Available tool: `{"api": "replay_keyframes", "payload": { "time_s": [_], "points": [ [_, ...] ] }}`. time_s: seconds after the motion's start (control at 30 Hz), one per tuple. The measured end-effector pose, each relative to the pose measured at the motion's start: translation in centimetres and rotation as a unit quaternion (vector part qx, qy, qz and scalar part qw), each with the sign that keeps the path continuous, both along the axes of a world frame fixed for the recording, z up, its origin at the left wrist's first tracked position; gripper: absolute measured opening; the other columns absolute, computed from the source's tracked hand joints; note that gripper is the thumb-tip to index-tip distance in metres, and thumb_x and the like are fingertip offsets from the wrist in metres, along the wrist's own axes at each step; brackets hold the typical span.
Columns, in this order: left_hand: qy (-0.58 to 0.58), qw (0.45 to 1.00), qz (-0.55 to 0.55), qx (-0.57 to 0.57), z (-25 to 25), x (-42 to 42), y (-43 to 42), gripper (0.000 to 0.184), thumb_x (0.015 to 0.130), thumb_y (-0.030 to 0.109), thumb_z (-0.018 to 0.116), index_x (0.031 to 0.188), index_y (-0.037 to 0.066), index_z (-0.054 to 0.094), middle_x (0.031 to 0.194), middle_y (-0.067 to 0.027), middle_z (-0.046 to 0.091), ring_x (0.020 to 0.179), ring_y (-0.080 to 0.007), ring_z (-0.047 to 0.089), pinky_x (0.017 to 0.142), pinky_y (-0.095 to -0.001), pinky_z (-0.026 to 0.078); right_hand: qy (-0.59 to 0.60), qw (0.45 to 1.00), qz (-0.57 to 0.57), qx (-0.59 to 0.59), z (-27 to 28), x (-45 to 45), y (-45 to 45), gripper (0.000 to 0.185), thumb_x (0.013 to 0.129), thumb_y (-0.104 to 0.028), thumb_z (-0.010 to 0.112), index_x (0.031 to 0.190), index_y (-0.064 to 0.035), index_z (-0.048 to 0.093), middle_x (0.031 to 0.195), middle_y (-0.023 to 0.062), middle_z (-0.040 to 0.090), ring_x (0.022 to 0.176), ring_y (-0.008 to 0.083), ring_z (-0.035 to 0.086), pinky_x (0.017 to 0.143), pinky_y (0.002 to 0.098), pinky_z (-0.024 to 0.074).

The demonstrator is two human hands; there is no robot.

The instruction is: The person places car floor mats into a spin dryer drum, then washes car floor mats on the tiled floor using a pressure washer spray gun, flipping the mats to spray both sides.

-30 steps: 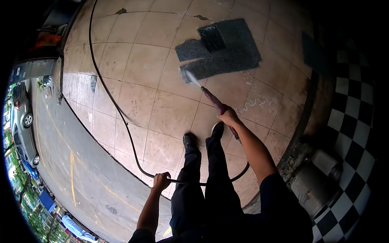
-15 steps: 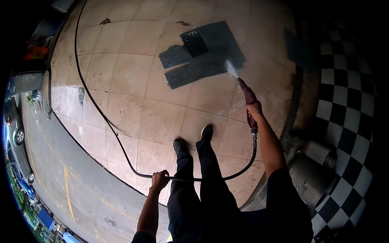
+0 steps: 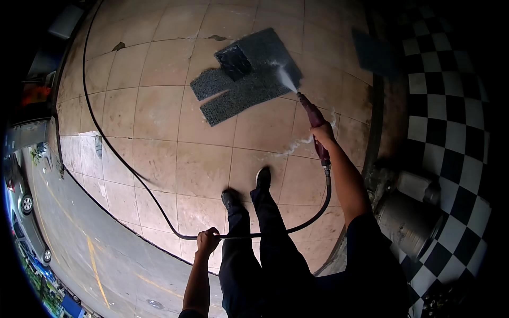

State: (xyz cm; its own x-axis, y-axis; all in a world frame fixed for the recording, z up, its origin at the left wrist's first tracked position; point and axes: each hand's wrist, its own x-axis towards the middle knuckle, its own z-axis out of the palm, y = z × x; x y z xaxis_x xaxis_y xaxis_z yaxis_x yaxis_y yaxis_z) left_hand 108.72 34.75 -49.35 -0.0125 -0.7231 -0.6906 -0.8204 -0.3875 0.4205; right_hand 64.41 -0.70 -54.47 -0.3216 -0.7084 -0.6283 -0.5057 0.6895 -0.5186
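My right hand (image 3: 322, 133) is wrapped round a dark red spray gun (image 3: 313, 114), whose nozzle points up and left. White water spray (image 3: 287, 78) leaves the nozzle and hits the right part of a dark grey mat (image 3: 265, 69) on the tiles. A smaller black piece (image 3: 234, 62) lies on the mat's upper left part. Low in the view, my left hand (image 3: 207, 240) is closed round the black hose (image 3: 254, 235), which runs across in front of my legs and curves up to the gun.
Beige floor tiles (image 3: 204, 164) surround my shoes. A metal drum (image 3: 407, 225) stands at the right beside a black and white checkered floor (image 3: 450, 159). Another dark flat piece (image 3: 375, 53) lies upper right. On the left are a grey road (image 3: 74, 228) and parked cars (image 3: 26, 204).
My right hand swung the gun right across the mat, then slightly back left, and the spray now lands on the mat's right part. My left hand keeps its hold on the hose. The view has shifted.
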Motion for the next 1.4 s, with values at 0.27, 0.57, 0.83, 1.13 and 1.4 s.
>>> {"api": "replay_keyframes", "payload": {
  "time_s": [0.27, 0.57, 0.83, 1.13, 1.4],
  "points": [
    [0.011, 1.000, 0.000, 0.021, -1.1, -0.3, -0.6, 0.020, 0.063, 0.022, 0.077, 0.069, 0.012, 0.061, 0.060, -0.0110, 0.061, 0.063, -0.0311, 0.061, 0.061, -0.0399, 0.047, 0.015, 1.000, -0.004, -0.007, 0.0, -0.7, 2.8, 0.011, 0.069, -0.008, 0.063, 0.072, -0.0029, 0.054, 0.051, 0.0035, 0.049, 0.039, 0.0145, 0.047, 0.037, 0.0295, 0.0375],
    [0.002, 1.000, 0.020, 0.009, 0.1, 0.2, -1.2, 0.016, 0.063, 0.018, 0.075, 0.069, 0.012, 0.061, 0.058, -0.0120, 0.060, 0.060, -0.0313, 0.061, 0.059, -0.0398, 0.047, 0.009, 0.998, -0.065, 0.008, 0.4, -1.7, -0.3, 0.012, 0.068, -0.009, 0.064, 0.073, -0.0007, 0.056, 0.052, 0.0052, 0.052, 0.038, 0.0167, 0.049, 0.037, 0.0321, 0.0400],
    [0.004, 1.000, 0.027, -0.006, 0.9, -0.4, -1.3, 0.012, 0.067, 0.020, 0.072, 0.074, 0.015, 0.063, 0.057, -0.0114, 0.060, 0.061, -0.0312, 0.061, 0.059, -0.0394, 0.047, -0.029, 0.999, 0.028, -0.036, 4.1, 5.0, -5.0, 0.014, 0.069, -0.012, 0.064, 0.064, -0.0037, 0.054, 0.050, 0.0026, 0.049, 0.038, 0.0140, 0.046, 0.038, 0.0289, 0.0381],
    [0.003, 0.998, 0.067, 0.001, 0.7, 0.0, -2.0, 0.016, 0.065, 0.020, 0.074, 0.073, 0.011, 0.063, 0.061, -0.0148, 0.061, 0.062, -0.0320, 0.061, 0.057, -0.0393, 0.048, -0.019, 0.995, 0.081, -0.047, 4.1, 9.2, -8.4, 0.016, 0.069, -0.008, 0.063, 0.082, 0.0000, 0.058, 0.059, 0.0071, 0.054, 0.044, 0.0173, 0.051, 0.040, 0.0317, 0.0402],
    [0.012, 0.994, 0.084, -0.076, -0.6, 0.5, -3.5, 0.013, 0.067, 0.015, 0.073, 0.071, 0.011, 0.062, 0.051, -0.0130, 0.055, 0.053, -0.0328, 0.058, 0.050, -0.0392, 0.045, 0.022, 0.995, 0.053, -0.085, 0.8, 6.6, -13.0, 0.016, 0.073, -0.010, 0.067, 0.067, -0.0028, 0.053, 0.053, 0.0025, 0.050, 0.042, 0.0128, 0.046, 0.039, 0.0293, 0.0374]
  ]
}}
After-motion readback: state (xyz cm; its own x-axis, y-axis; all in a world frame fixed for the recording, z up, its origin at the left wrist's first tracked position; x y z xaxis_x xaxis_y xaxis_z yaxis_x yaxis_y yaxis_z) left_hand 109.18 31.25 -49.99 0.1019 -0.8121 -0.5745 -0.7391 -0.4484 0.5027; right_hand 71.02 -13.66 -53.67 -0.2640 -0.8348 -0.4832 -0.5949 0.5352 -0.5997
